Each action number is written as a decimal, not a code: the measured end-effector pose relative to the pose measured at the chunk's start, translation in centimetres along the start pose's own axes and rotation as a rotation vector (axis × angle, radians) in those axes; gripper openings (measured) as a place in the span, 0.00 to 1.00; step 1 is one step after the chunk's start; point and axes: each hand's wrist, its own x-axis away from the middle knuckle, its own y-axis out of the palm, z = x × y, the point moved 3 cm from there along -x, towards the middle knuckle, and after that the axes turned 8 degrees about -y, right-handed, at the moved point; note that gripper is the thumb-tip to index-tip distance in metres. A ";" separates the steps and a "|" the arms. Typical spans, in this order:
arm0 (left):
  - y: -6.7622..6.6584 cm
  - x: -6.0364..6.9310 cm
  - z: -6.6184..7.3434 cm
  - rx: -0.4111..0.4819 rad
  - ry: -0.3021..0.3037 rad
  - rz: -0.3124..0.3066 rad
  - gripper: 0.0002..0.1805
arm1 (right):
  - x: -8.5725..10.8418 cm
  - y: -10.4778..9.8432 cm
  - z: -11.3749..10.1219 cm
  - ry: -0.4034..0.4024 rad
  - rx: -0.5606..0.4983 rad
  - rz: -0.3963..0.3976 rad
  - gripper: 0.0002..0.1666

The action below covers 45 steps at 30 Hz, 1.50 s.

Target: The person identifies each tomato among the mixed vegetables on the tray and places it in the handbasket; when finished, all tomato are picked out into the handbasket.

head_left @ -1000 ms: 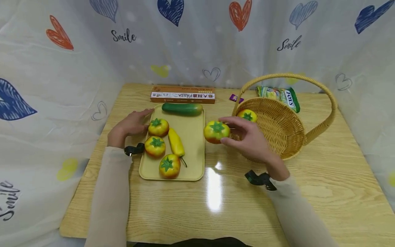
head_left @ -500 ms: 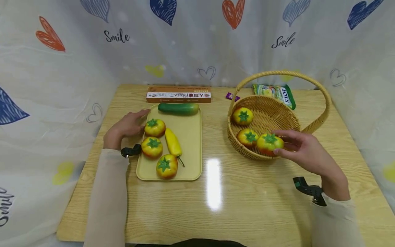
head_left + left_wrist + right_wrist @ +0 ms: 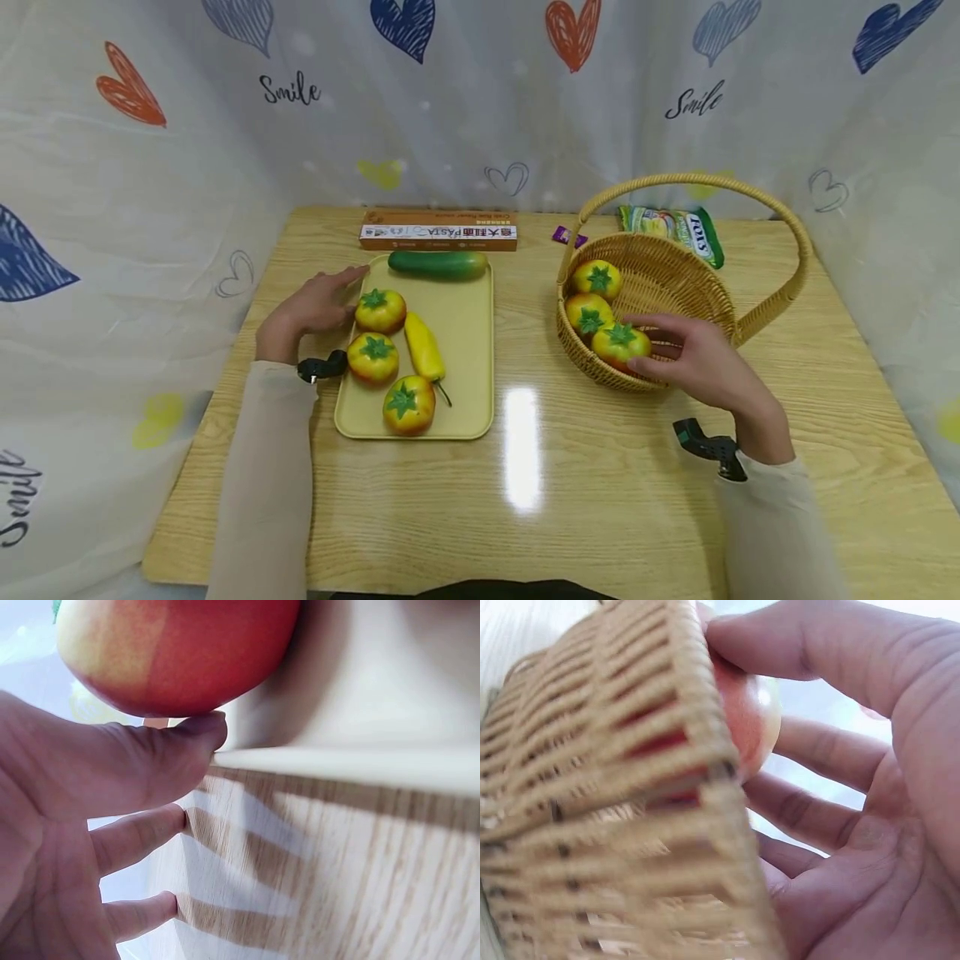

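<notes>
My right hand (image 3: 693, 354) holds a yellow-red tomato (image 3: 621, 343) between thumb and fingers at the front of the wicker basket (image 3: 600, 375). The right wrist view shows this tomato (image 3: 754, 724) just behind the woven rim. Two more tomatoes lie inside along the left wall, a near one (image 3: 587, 314) and a far one (image 3: 597, 277). My left hand (image 3: 315, 307) rests at the left edge of the yellow tray (image 3: 468, 358), fingers extended. In the left wrist view its thumb lies by the rim, under a tomato (image 3: 180, 652).
On the tray lie a cucumber (image 3: 437, 265), a yellow pepper (image 3: 425, 348) and three tomatoes (image 3: 408, 405). Behind it stands a pasta box (image 3: 438, 230). A green snack bag (image 3: 675, 231) and a small purple packet (image 3: 567, 237) lie near the basket, whose handle (image 3: 795, 275) arches high.
My right hand has carried the tomato from beside the tray to the basket's front, then slightly left against the others. The near tomato inside has shifted back and left. My left hand stays.
</notes>
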 end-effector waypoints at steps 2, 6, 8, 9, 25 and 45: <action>0.0 -0.1 0.0 -0.004 0.006 0.006 0.41 | -0.5 0.3 0.1 -0.003 -0.004 0.009 0.29; -0.1 -0.1 0.0 -0.011 0.020 0.015 0.41 | -1.5 0.8 0.3 -0.015 -0.006 0.027 0.29; -0.1 0.0 0.2 -0.012 0.023 0.014 0.41 | -2.1 1.0 0.4 -0.014 -0.008 0.036 0.30; -0.2 0.1 0.2 -0.011 0.021 0.011 0.41 | -2.4 1.0 0.5 -0.015 -0.007 0.039 0.30; -0.2 0.0 0.2 -0.005 0.003 0.002 0.41 | -2.6 0.8 0.1 0.033 0.066 0.130 0.39; -0.1 0.2 0.2 -0.012 0.003 -0.002 0.41 | -8.2 8.2 -7.1 -0.367 0.001 -0.065 0.40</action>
